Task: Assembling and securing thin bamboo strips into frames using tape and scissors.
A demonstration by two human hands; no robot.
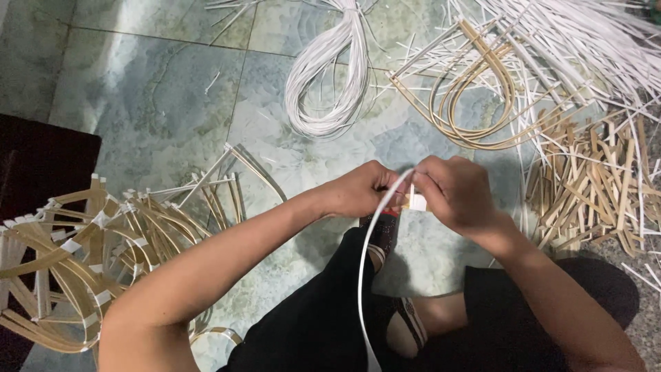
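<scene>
While you sit on the floor, both hands meet over a small bamboo piece.

Nearest you: a white strip [365,275] rising from your lap to your hands. Your left hand [361,189], fingers closed, pinches the strip where it meets the bamboo piece [417,201]; your right hand [458,194], fingers curled tight, grips that piece and the strip's end. To your left: a heap of bound bamboo frames [89,255]. To your right: short bamboo sticks [592,186]. Farther off: bent bamboo hoops [475,103] and a coil of white strips [330,76] on the tiled floor [151,89].
</scene>
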